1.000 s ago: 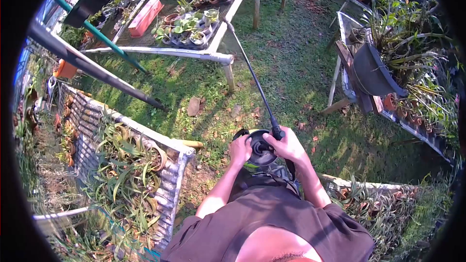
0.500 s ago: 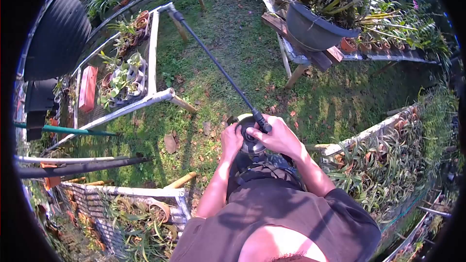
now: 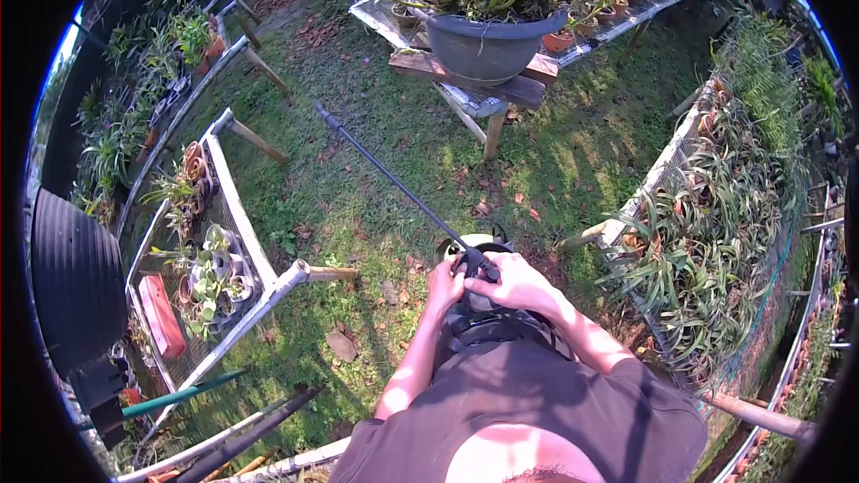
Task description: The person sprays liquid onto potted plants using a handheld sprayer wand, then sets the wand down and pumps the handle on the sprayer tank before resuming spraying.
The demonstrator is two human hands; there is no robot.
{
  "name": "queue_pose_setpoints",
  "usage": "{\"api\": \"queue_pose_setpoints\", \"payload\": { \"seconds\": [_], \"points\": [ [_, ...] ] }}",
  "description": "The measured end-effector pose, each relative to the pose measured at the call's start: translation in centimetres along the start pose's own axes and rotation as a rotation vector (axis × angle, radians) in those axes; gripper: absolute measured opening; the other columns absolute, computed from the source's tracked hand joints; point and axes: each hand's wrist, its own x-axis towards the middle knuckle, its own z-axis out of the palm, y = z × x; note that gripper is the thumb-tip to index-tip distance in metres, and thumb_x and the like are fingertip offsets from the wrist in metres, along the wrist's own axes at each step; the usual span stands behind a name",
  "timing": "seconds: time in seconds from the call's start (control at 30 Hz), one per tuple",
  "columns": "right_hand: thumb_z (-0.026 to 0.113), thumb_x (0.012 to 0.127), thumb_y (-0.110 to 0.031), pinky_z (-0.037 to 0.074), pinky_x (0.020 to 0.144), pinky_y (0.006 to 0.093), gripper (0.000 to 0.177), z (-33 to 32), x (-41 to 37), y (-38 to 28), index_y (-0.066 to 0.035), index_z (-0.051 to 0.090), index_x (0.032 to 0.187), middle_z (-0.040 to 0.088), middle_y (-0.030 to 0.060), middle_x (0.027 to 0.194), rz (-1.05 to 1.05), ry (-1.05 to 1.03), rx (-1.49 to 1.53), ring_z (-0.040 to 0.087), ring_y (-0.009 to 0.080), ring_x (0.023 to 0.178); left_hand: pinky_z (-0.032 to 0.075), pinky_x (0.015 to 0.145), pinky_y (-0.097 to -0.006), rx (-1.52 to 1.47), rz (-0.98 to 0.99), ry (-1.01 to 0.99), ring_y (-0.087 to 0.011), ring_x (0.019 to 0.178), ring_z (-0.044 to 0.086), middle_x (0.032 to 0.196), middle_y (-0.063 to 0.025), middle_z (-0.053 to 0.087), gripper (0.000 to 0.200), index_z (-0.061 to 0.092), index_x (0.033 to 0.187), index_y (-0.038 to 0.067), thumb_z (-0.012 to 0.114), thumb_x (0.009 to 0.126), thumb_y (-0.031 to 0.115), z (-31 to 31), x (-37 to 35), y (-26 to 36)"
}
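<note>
Well below the broad grey plastic pot [image 3: 490, 52], right hand [image 3: 519, 284] grips the long thin black wand [image 3: 398, 183] by its handle, tip pointing left of the pot; left hand [image 3: 444, 287] curls beside it, hold unclear.

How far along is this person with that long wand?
Seemingly done: the wand is up, over the grass. In hand: the right hand holds its handle; the left hand is close by. Left: unclear; nothing visible shows what remains.
</note>
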Motion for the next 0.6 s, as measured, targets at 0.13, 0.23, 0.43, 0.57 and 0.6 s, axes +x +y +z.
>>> {"api": "queue_pose_setpoints", "payload": {
  "seconds": [0.13,0.23,0.43,0.57,0.6],
  "points": [
    [0.078,0.085,-0.025,0.045,0.062,0.0343,0.028,-0.5,-2.4,-3.1,-0.001,0.066,0.093,0.061,0.0042,0.070,0.033,0.211,0.138,0.052,0.0144,0.064,0.054,0.080,-0.0400,-0.210,-0.227,-0.285,-0.0282,0.091,0.072,0.096,-0.0184,0.075,0.038,0.069,0.126,0.007,0.067,0.093,0.027,2.3,1.6,-3.7],
    [0.077,0.085,-0.026,0.043,0.058,0.0325,0.029,0.5,-2.1,0.7,-0.002,0.061,0.080,0.058,0.0021,0.066,0.285,0.313,0.263,0.050,0.0119,0.062,0.050,0.063,-0.0326,-0.127,-0.210,-0.206,-0.0149,0.067,0.063,0.079,-0.0088,0.071,0.039,0.069,0.123,-0.001,0.069,0.093,0.024,4.3,1.2,-4.1],
    [0.076,0.086,-0.028,0.046,0.058,0.0342,0.031,2.8,-2.2,10.3,0.000,0.063,0.084,0.062,0.0049,0.068,0.438,0.605,0.231,0.059,0.0140,0.064,0.054,0.064,-0.0288,-0.226,-0.252,-0.540,-0.0131,0.070,0.066,0.087,-0.0062,0.073,0.029,0.068,0.121,0.000,0.056,0.094,0.002,2.0,0.3,8.0],
    [0.075,0.087,-0.029,0.048,0.061,0.0365,0.030,-0.9,-5.0,7.7,-0.001,0.065,0.087,0.063,0.0078,0.067,0.511,0.546,0.376,0.060,0.0160,0.065,0.054,0.087,-0.0315,-0.106,-0.285,-0.620,-0.0191,0.097,0.068,0.109,-0.0121,0.072,0.045,0.060,0.135,0.001,0.058,0.090,0.003,5.5,2.8,4.5],
    [0.075,0.087,-0.029,0.047,0.060,0.0362,0.030,-1.9,-5.8,6.7,-0.001,0.065,0.087,0.062,0.0071,0.067,0.513,0.576,0.390,0.059,0.0159,0.064,0.054,0.087,-0.0306,-0.238,-0.214,-0.591,-0.0174,0.096,0.067,0.108,-0.0091,0.072,0.050,0.056,0.140,0.002,0.058,0.089,0.004,7.7,3.4,1.2]
  ]
}}
